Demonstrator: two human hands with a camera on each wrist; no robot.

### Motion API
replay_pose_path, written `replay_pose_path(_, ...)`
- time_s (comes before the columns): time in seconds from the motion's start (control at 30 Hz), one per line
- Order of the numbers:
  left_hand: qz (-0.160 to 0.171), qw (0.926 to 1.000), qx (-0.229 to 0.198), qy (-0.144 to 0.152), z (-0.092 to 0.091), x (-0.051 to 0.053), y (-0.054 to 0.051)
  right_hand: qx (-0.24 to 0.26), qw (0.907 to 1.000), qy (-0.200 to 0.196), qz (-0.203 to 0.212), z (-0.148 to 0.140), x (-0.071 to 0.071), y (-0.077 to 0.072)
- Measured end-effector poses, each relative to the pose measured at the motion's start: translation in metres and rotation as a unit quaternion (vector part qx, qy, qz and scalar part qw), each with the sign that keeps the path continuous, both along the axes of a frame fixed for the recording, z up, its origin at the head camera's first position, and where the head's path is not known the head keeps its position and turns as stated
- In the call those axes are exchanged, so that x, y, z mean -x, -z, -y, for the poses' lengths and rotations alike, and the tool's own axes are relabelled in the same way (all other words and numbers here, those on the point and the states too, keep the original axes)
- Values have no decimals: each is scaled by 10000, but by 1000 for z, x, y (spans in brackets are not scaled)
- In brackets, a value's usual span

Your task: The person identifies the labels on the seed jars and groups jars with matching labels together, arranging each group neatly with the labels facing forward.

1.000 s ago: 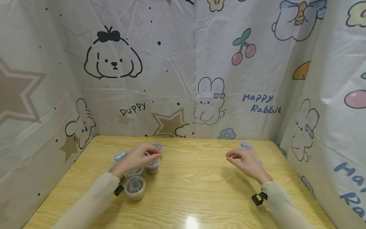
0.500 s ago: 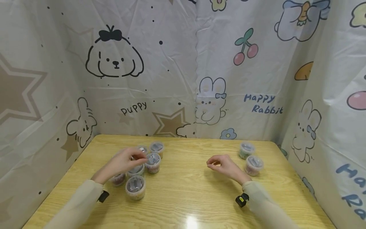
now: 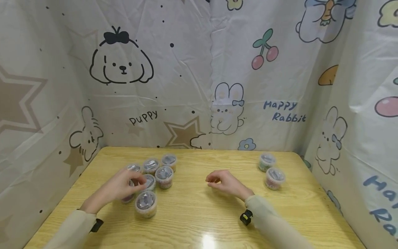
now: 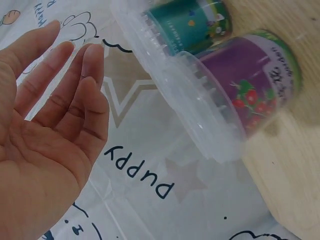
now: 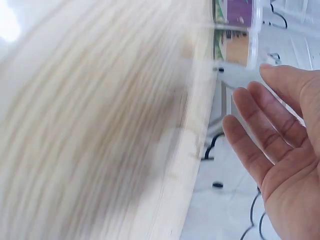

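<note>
In the left wrist view alone, a tub (image 4: 225,75) shows red fruit (image 4: 252,95).

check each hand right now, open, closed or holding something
Left hand: open, fingers loosely bent, holding nothing.
Right hand: open, fingers relaxed, holding nothing.

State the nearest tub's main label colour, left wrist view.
Purple; the label shows best in the left wrist view.

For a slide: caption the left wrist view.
Left hand, holding nothing, near a purple-labelled tub and a teal-labelled tub.
</note>
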State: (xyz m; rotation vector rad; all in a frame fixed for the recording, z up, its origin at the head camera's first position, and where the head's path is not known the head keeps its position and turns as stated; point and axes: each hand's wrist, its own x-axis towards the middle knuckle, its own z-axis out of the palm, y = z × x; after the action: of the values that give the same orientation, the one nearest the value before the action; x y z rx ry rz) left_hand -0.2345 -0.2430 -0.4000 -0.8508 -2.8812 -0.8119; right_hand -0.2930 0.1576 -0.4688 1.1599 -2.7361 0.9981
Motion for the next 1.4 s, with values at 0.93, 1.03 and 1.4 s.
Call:
replay_pose_path(0.93, 463, 9981, -281, 295, 21, -25, 26, -204, 9854, -1612, -517, 138, -34, 0)
replay_pose_path(1.03, 540, 9978, -254, 278, 21, -24, 28, -248, 9817, -1766, -675, 143, -37, 0)
replay_pose_path(1.4, 651, 9956, -517, 425, 17, -26, 35, -161, 9796, -1821, -835, 153, -42, 2)
